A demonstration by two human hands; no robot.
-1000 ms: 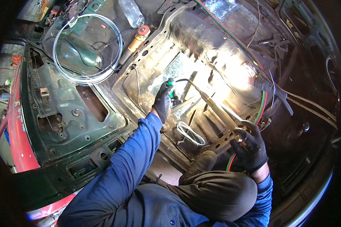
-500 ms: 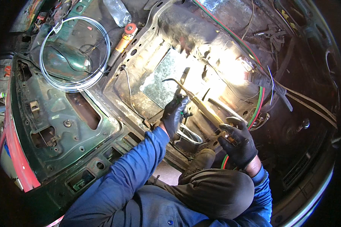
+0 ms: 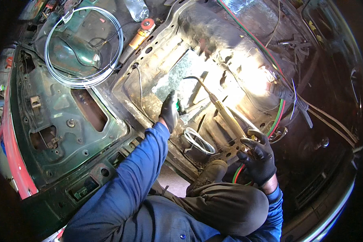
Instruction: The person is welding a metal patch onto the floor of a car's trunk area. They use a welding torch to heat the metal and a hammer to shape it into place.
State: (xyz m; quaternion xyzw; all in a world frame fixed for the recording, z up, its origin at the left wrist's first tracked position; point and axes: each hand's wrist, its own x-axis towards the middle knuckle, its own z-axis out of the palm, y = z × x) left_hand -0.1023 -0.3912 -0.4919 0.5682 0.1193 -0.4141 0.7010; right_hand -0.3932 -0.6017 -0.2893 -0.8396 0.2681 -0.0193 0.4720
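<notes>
My right hand point(image 3: 260, 157), in a black glove, grips the handle end of a brass gas torch point(image 3: 228, 117). The torch points up and to the left, and its thin curved tip ends over a grey metal sheet point(image 3: 177, 76) on the rusty floor pan. My left hand point(image 3: 171, 111), also gloved, is near the sheet's lower edge, apart from the torch. A small green thing point(image 3: 177, 105) shows between its thumb and fingers; most of it is hidden. A red and green hose pair point(image 3: 278, 117) runs behind my right hand.
A large wire coil point(image 3: 48, 60) and an orange angle grinder point(image 3: 139, 38) lie at the upper left. A smaller wire coil point(image 3: 199, 142) sits near my boot point(image 3: 211, 171). A green door panel point(image 3: 64, 141) fills the left. Locking pliers point(image 3: 297, 45) lie upper right; bright light washes out the middle.
My left hand has drawn away from the torch, left and slightly up, uncovering the small wire coil. The torch tip has shifted right and up a little. My right hand keeps its grip.
</notes>
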